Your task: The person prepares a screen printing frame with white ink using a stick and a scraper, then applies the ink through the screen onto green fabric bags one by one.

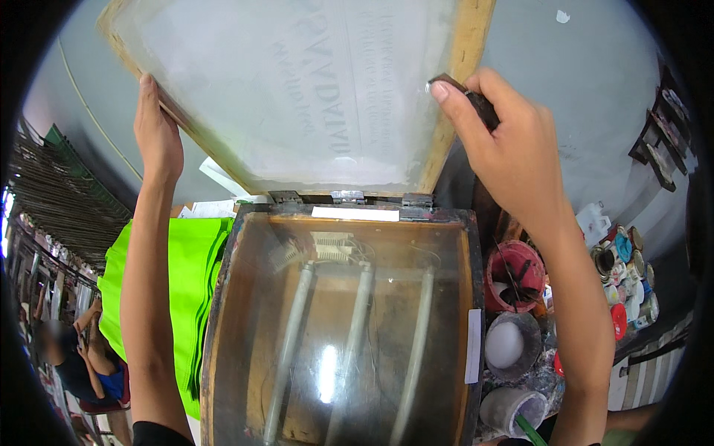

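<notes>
A wooden-framed printing screen [297, 97] stands raised on hinges [348, 197], with faint lettering across its pale mesh. My left hand [158, 130] is closed on its left wooden edge, part of the fingers hidden behind it. At the right edge, my right hand [513, 126] is wrapped round a small dark brown block-like tool [482, 108]; the thumb presses on it in front of the mesh. Whether the tool touches the screen I cannot tell. Below the screen is a glass-topped wooden light box [383, 312] with three unlit-looking tubes inside.
Bright green folded fabric [167, 297] lies left of the box. To the right stand a red bucket [515, 275], a grey tub with white contents [512, 346] and a cup with a green stick [513, 412]. Several paint pots [632, 275] cluster farther right. A person [82, 364] sits at far left.
</notes>
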Tool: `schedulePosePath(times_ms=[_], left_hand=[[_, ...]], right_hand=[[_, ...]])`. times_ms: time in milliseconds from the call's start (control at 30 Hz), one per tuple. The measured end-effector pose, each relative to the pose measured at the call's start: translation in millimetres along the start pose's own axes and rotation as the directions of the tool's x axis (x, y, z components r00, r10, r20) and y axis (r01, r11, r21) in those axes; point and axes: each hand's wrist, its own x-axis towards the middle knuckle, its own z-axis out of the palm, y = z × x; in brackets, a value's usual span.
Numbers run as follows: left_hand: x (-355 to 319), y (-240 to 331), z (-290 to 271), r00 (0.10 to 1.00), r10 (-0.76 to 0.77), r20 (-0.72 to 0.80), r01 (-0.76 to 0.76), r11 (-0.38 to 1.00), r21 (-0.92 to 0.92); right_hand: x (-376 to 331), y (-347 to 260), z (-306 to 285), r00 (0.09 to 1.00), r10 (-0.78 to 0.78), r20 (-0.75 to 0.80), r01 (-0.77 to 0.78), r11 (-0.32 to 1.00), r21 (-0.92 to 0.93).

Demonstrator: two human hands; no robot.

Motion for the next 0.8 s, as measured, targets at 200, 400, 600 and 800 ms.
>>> schedulePosePath(times_ms=[200, 400, 600, 800], left_hand=[[2.0, -3.3, -4.9, 1.0, -0.003, 0.013, 0.003, 1.0, 0.009], [-0.9, 1.4, -6.2, 1.0, 0.014, 0.019, -0.016, 0.998, 0.063], [-1.2, -2.0, -8.6, 1.0, 0.016, 0.027, -0.018, 0.997, 0.077], [-0.7, -0.2, -9.8, 0.999, 0.031, 0.042, -0.034, 0.997, 0.073]], right_hand=[[13.6, -2.1, 11.3, 1.0, -0.007, -0.022, 0.005, 0.996, -0.094], [15.8, -7.2, 16.7, 0.999, -0.01, -0.047, 0.001, 0.981, -0.192], [15.7, -11.4, 21.0, 0.996, -0.035, -0.082, 0.008, 0.95, -0.313], [14.8, -14.5, 25.6, 0.99, -0.049, -0.13, -0.004, 0.925, -0.381]])
